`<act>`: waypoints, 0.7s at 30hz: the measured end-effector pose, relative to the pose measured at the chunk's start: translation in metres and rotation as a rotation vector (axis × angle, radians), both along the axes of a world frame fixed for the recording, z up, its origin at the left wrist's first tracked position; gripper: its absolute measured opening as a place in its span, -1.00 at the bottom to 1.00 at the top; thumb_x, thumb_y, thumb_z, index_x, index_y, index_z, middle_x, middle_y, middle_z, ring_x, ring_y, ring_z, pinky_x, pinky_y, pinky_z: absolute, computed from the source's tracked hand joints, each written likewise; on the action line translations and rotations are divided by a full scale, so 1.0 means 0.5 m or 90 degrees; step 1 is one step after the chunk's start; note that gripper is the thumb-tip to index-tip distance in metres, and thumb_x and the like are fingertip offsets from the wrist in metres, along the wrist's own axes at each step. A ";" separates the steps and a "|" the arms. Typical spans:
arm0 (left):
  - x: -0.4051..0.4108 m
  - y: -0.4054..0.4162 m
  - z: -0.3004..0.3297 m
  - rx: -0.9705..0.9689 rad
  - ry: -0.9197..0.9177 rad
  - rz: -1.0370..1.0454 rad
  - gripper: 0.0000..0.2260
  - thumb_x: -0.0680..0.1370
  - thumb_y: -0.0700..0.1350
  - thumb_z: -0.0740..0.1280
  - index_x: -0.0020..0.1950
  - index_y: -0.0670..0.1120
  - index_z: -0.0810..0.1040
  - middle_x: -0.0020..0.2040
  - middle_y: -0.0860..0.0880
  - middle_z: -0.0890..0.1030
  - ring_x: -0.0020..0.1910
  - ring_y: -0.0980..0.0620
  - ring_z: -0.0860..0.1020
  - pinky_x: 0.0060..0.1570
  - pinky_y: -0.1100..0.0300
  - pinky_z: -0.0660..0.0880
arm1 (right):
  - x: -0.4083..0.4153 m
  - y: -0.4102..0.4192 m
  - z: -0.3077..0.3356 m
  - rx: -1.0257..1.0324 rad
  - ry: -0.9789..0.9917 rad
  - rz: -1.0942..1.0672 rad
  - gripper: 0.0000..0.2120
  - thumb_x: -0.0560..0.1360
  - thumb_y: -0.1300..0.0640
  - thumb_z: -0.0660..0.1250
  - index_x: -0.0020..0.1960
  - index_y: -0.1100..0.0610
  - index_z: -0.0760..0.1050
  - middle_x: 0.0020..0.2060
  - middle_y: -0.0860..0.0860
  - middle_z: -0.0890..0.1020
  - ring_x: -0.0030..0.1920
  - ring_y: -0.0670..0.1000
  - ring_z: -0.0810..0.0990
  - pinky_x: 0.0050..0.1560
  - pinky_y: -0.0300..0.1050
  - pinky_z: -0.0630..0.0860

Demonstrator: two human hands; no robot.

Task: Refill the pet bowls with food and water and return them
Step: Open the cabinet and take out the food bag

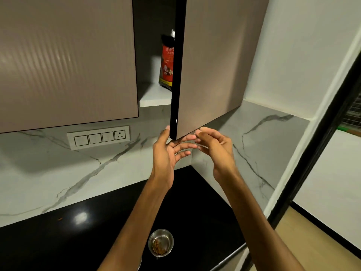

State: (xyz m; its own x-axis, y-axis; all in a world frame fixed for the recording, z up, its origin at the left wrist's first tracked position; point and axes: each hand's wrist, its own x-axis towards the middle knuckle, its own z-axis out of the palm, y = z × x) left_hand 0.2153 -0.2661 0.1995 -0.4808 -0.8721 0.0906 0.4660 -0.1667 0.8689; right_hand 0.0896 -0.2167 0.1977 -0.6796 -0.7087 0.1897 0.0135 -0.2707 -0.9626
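Our steel bowl (160, 242), with brown kibble in it, sits on the black counter (78, 241). Our left hand (168, 151), fingers spread, touches the cupboard door (211, 75) bottom corner; our right hand (216, 147) hovers loosely curled, holding nothing.

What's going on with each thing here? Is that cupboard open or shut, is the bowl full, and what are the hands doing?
Right cabinet door: partly open.
Left cabinet door: shut.
Pet food bag: upright on the shelf inside, half hidden by the door.
Steel bowl: on the black counter, holding some kibble.
Left hand: fingers at the door's bottom corner.
Right hand: beside it, loosely curled, empty.
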 end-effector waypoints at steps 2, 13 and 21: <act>-0.005 0.004 -0.005 -0.001 0.011 -0.012 -0.60 0.72 0.14 0.06 0.19 -0.08 0.58 0.07 -0.22 0.73 -0.07 -0.15 0.68 0.02 0.03 0.54 | -0.003 0.021 0.006 -0.034 0.037 -0.048 -0.77 0.58 0.19 0.48 0.22 0.21 0.66 -0.07 0.09 0.75 -0.06 -0.03 0.72 -0.01 -0.23 0.66; -0.033 0.052 -0.013 -0.080 0.018 -0.018 -0.66 0.74 0.06 0.05 0.27 -0.15 0.44 -0.03 -0.11 0.77 -0.17 -0.11 0.74 0.01 0.01 0.53 | 0.015 0.107 0.051 -0.118 0.297 -0.160 -0.64 0.52 -0.02 0.53 0.27 0.04 0.61 0.09 -0.09 0.69 0.07 -0.14 0.69 -0.08 -0.34 0.61; -0.065 0.103 -0.028 -0.155 0.003 -0.028 -0.71 0.71 0.09 0.14 0.07 -0.11 0.46 0.08 -0.18 0.72 0.08 -0.22 0.70 0.14 -0.22 0.58 | 0.027 0.126 0.069 -0.132 0.418 -0.234 -0.42 0.42 -0.18 0.54 0.38 -0.05 0.52 0.21 -0.07 0.63 0.17 -0.10 0.65 -0.02 -0.27 0.66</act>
State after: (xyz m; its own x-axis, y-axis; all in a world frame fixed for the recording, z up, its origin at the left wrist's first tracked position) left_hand 0.1829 -0.2147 0.1854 -0.5171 -0.8027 0.2972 0.4667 0.0267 0.8840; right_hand 0.1034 -0.1536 0.2322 -0.5670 -0.3658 0.7380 -0.6667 -0.3225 -0.6720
